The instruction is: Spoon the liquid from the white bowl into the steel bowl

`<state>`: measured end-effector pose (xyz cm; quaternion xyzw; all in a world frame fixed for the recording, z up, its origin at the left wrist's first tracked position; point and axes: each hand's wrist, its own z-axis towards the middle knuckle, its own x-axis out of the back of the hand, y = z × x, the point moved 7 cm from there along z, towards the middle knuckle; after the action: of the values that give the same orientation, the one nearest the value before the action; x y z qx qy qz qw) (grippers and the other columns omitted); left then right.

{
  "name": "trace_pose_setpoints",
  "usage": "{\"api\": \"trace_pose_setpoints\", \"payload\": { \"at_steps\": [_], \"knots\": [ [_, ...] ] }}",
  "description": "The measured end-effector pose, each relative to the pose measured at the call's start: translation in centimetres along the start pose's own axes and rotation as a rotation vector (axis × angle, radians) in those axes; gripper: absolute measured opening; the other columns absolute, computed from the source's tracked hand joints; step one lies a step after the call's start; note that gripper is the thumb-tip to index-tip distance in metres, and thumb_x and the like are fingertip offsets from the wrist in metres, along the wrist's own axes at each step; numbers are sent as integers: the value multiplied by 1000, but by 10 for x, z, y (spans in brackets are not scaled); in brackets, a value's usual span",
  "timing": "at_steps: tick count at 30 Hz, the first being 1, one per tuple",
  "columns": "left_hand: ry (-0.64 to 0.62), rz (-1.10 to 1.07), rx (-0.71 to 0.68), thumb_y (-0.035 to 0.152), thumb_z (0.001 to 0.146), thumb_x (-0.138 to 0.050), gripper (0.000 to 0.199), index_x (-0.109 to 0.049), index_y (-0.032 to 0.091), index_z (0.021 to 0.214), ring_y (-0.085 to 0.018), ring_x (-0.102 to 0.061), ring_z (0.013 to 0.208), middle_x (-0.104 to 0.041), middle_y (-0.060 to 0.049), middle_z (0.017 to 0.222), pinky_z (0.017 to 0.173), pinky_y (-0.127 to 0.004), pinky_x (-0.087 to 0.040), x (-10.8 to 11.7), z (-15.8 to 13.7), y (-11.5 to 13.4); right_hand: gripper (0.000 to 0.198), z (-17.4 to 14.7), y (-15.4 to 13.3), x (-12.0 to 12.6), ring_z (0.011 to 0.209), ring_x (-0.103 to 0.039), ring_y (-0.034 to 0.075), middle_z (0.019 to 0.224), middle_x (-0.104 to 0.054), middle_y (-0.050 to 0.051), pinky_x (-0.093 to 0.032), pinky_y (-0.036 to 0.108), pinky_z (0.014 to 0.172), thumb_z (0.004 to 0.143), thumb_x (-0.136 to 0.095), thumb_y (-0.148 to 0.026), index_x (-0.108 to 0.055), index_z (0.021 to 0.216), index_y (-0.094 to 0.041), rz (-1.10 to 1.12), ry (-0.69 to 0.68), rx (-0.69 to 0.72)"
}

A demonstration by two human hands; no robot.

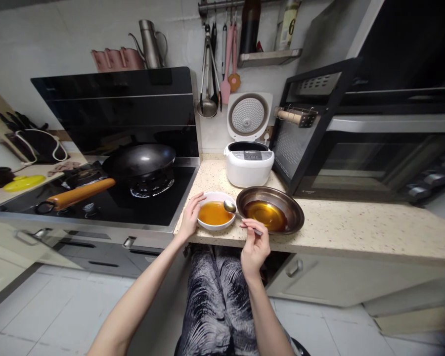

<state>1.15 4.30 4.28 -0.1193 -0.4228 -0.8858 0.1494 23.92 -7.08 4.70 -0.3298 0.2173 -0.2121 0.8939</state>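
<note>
A white bowl with amber liquid stands at the counter's front edge. My left hand holds its left rim, fingers along the outside and over the edge. In my right hand is a metal spoon, its handle pinched between thumb and fingers. The spoon's head is over the right side of the white bowl; I cannot tell whether it touches the liquid. Just to the right, a dark metal bowl holds more amber liquid, and the spoon's handle passes over its left edge.
Behind the bowls stands a white rice cooker with its lid up. A wok with a wooden handle sits on the stove to the left. An oven bounds the right. Utensils hang on the wall.
</note>
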Motion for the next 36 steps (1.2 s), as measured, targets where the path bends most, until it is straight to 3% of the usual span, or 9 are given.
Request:
{"api": "trace_pose_setpoints", "payload": {
  "at_steps": [6,18,36],
  "knots": [
    [7,-6,5,36,104,-41,40,-71,20,124,-28,-54,140,-62,-12,145,124,-52,-36,0,0,-1,12,9,-2,12,86,-70,17,92,-69,5,-58,35,81,102,-53,-24,-62,95,-20,-17,66,39],
    [-1,-8,10,36,104,-41,40,-71,19,124,-29,-54,140,-62,-13,145,124,-51,-35,1,0,1,10,14,3,22,92,-70,18,95,-71,6,-57,36,87,102,-53,-22,-63,99,-21,-119,62,124],
    [9,-8,-4,34,103,-42,39,-71,18,123,-29,-55,139,-63,-13,144,123,-51,-36,1,0,-1,34,14,-7,11,97,-70,21,102,-73,8,-59,37,83,97,-48,-3,-66,118,-23,-329,-148,434]
  ]
}}
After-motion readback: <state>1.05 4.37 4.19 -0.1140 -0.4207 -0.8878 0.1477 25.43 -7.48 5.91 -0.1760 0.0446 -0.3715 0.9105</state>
